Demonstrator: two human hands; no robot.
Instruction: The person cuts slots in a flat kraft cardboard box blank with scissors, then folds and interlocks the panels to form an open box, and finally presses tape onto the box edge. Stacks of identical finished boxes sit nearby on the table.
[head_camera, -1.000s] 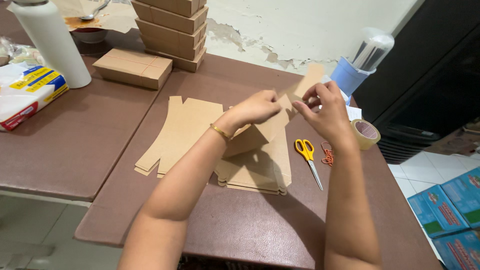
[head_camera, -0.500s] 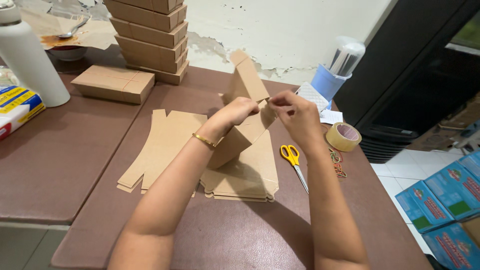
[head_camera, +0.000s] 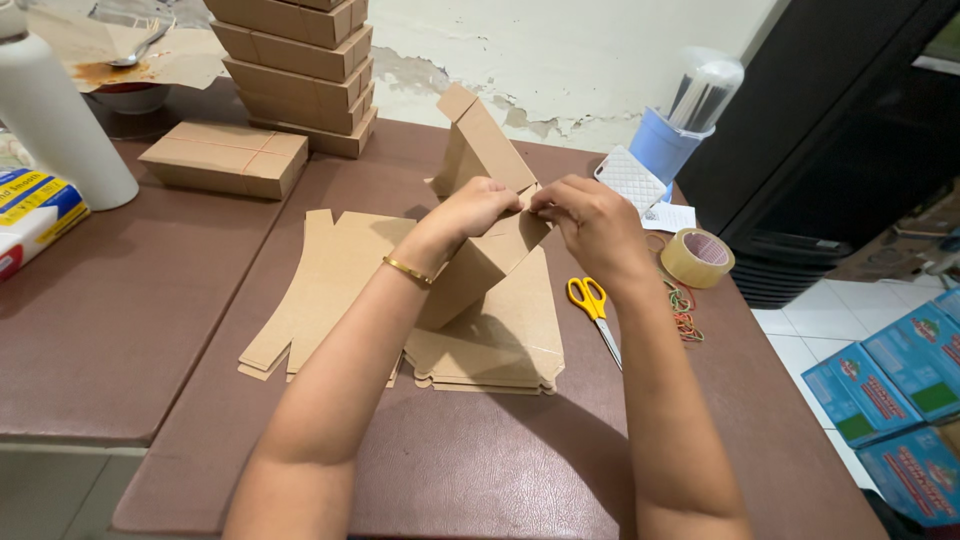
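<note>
Compared with half a second earlier, the cardboard blank (head_camera: 485, 205) is standing taller and more upright between the hands, its top flap now rising clear above the knuckles; a second ago it was lying low and nearly flat over the pile. The fold is progressing from a flat sheet toward a box shape, judging by the crease running diagonally under the left wrist.

The left hand (head_camera: 478, 208) is closing its fingers on the upper edge of the blank, pinching a flap. The right hand (head_camera: 590, 222) is meeting it from the other side, fingertips narrow and gripping the same edge, so both hands are holding the one piece and almost touching each other. The blank is being held over the stack of flat blanks (head_camera: 495, 345) lying on the brown counter (head_camera: 480, 470), its lower end resting on or just above that stack; I cannot tell which.

A second fan of flat blanks (head_camera: 320, 285) is lying to the left of the stack. Yellow-handled scissors (head_camera: 592, 305) are lying just right of the stack, with loose rubber bands (head_camera: 683, 310) and a tape roll (head_camera: 697, 257) beyond them. Finished boxes are piling up at the back: one tied box (head_camera: 225, 158) alone, a tall stack of boxes (head_camera: 295, 70) behind it. A white bottle (head_camera: 55, 120) is standing at far left.
</note>
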